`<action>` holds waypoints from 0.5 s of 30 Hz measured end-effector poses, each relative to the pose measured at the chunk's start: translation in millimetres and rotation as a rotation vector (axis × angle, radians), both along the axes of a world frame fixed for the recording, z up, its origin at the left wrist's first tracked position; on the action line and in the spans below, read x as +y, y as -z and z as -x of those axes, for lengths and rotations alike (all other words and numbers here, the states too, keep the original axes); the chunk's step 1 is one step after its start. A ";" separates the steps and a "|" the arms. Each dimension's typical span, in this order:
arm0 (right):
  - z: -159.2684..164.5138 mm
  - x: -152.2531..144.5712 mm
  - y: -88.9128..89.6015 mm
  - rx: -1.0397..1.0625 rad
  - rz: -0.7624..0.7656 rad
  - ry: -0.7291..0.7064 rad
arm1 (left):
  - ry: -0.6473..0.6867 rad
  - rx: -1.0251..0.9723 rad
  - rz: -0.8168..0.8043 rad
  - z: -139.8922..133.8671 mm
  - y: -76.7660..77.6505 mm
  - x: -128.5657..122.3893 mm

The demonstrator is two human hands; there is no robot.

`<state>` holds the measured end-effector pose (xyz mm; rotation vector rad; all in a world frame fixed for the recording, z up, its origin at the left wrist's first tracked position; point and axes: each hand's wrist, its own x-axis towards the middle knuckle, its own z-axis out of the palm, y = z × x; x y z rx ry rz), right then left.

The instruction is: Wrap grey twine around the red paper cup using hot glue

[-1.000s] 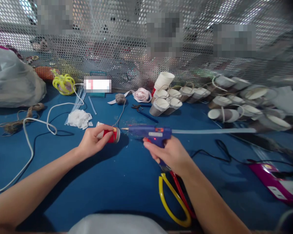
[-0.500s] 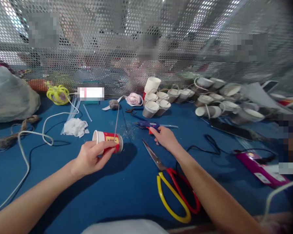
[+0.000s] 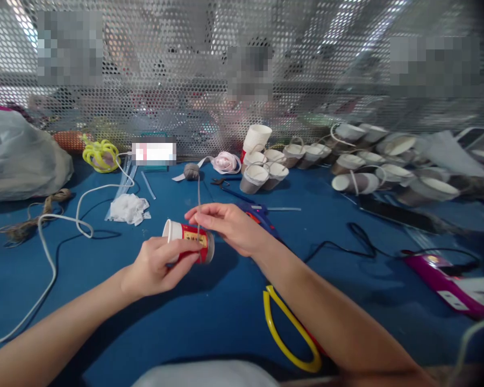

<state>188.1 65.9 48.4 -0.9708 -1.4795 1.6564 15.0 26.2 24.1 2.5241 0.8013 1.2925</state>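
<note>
My left hand (image 3: 155, 263) is closed round a paper cup (image 3: 186, 232) with a red and yellow label, held on its side with the mouth to the left. A thin grey cord (image 3: 199, 193) runs from a small grey ball of cord (image 3: 191, 172) down to the cup's label, near my left fingertips. Just above the cup, my right hand (image 3: 234, 228) pinches this cord between thumb and fingers. Behind the right hand lies a blue glue gun (image 3: 266, 220), partly covered. Scissors show a yellow handle (image 3: 290, 346); my right forearm hides most of the rest.
Several cord-wrapped cups (image 3: 254, 177) with handles stand at the back and right. Pliers (image 3: 221, 183), a pink ribbon roll (image 3: 226, 162) and white scraps (image 3: 129, 208) lie farther back. A purple power strip (image 3: 447, 285) is at right, a white cable (image 3: 50, 269) at left.
My right hand has let go of the glue gun, which now lies on the table, and has moved left to the cord above the cup. My left hand still holds the cup.
</note>
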 end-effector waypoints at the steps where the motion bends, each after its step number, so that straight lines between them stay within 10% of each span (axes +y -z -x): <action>1: -0.2 -0.4 -1.0 0.026 -0.026 0.051 | 0.002 -0.032 0.077 -0.2 -0.5 0.4; 9: -14.5 -6.5 -10.4 -0.042 -0.302 0.282 | -0.067 -0.317 0.769 -4.3 -0.5 10.0; 15: -14.5 -5.1 -7.7 -0.211 -0.421 0.351 | -0.048 -0.376 0.935 -5.6 0.6 10.3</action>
